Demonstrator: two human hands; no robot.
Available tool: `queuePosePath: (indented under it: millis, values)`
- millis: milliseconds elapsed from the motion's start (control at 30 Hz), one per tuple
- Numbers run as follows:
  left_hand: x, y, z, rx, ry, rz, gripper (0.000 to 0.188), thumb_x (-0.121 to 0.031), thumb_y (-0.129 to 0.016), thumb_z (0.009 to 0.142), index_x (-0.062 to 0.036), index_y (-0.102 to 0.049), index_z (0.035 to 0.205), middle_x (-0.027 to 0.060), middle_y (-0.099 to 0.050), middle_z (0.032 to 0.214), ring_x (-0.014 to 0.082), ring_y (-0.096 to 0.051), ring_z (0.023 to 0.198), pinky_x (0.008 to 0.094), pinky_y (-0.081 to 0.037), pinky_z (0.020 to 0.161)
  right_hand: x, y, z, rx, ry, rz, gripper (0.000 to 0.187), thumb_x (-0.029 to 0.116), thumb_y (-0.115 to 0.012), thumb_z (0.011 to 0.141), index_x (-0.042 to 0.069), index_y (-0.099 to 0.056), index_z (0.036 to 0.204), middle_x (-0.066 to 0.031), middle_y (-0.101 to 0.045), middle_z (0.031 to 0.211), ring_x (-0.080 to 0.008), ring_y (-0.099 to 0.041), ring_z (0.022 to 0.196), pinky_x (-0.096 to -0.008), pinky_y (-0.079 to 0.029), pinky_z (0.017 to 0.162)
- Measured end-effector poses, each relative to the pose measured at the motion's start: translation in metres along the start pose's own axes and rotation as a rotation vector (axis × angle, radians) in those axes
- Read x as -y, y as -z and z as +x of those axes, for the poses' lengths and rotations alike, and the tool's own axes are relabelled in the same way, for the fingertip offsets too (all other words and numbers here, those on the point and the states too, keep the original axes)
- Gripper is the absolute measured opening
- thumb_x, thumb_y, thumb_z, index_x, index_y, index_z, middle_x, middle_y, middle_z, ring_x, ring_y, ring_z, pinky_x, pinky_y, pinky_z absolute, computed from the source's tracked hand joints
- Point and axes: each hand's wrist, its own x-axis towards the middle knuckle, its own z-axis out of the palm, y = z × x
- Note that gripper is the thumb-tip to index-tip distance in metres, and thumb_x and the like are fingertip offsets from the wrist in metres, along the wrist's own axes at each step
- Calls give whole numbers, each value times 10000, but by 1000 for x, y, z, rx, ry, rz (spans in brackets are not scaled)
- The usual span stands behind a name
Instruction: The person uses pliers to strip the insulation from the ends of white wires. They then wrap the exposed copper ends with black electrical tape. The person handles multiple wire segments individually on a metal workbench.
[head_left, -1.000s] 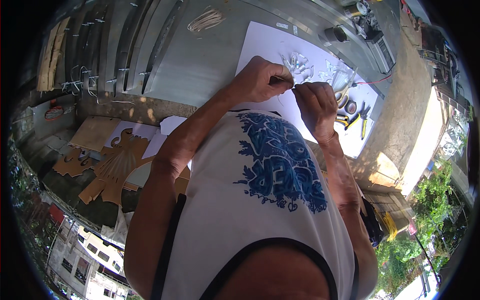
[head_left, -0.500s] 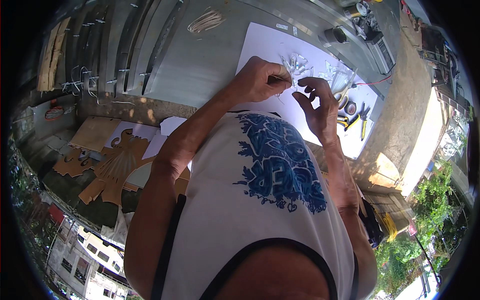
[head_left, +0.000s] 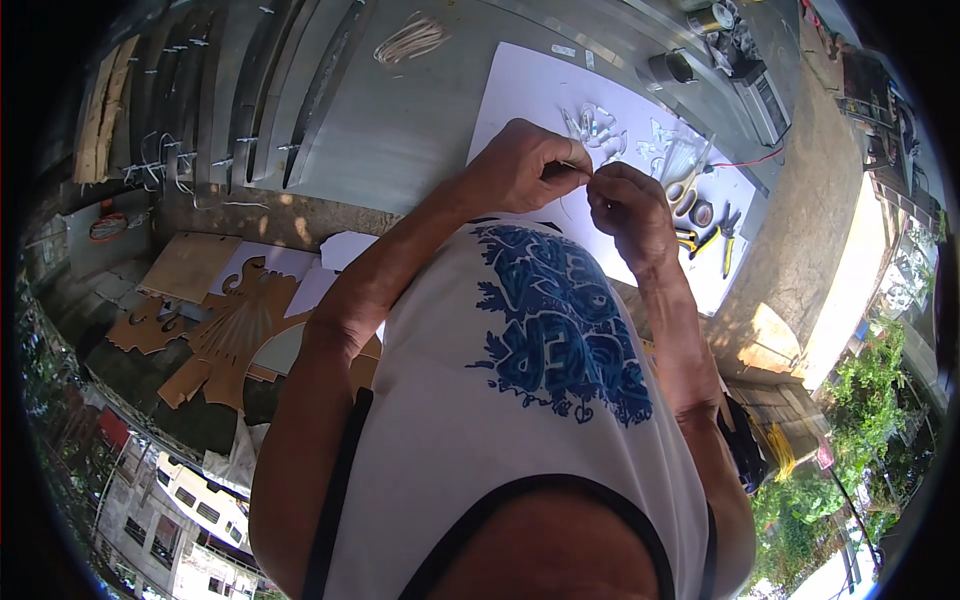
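Observation:
Above a white sheet on the workbench, my hands meet fingertip to fingertip. My left hand is closed in a pinch on a thin wire, a fine strand of which shows below the fingers. My right hand is closed too, thumb and fingers pressed together against the left fingertips; what it grips is hidden. Just beyond them lies a cluster of small clear and white pieces with thin wires. Right of my right hand are scissors, a roll of black tape, yellow-and-black pliers and a yellow-and-black tool.
A coil of pale cord lies on the grey metal bench. Dark metal strips run along the left. At the back right stand a dark tin and a grey box-shaped device. Cut brown boards lie below left.
My right hand has come in toward the left one, its spread fingers closing into a pinch. My left hand keeps its pinch and has shifted slightly right.

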Motion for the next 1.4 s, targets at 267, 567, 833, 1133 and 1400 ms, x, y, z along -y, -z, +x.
queuePosePath:
  millis: [267,567,833,1133,1400]
  values:
    - [9,6,-1,44,158,-177,152,-89,-724,866,12,-752,976,103,-749,823,157,-701,732,282,-557,683,4,-11,-5,-146,647,-767,261,57,-730,867,44,-648,1114,-89,-687,990,-223,-657,863,-337,-527,735]
    - [8,5,1,97,209,-238,155,-76,-721,858,26,-748,971,101,-743,827,158,-691,731,289,-556,701,0,-3,2,-141,1128,-1137,214,-38,-750,782,22,-678,975,-83,-695,940,-257,-654,847,-360,-545,714]
    - [5,1,-2,61,66,-133,165,-98,-729,860,22,-745,972,117,-748,833,161,-695,741,299,-551,690,10,7,2,134,16,-103,137,111,-675,945,-8,-627,993,-81,-669,858,-165,-624,737,-301,-499,606]
    - [10,6,0,90,252,-391,162,-99,-714,847,36,-744,931,93,-729,775,131,-683,704,278,-550,680,-3,-13,-3,-259,873,-991,266,48,-800,800,38,-656,1025,-77,-695,957,-214,-650,815,-334,-536,661]
    - [12,4,1,128,249,-392,165,-102,-722,846,37,-741,934,94,-731,775,134,-686,699,279,-550,678,-5,-5,6,-181,1178,-1165,176,-22,-752,788,27,-665,934,-67,-674,914,-234,-618,764,-346,-528,641]
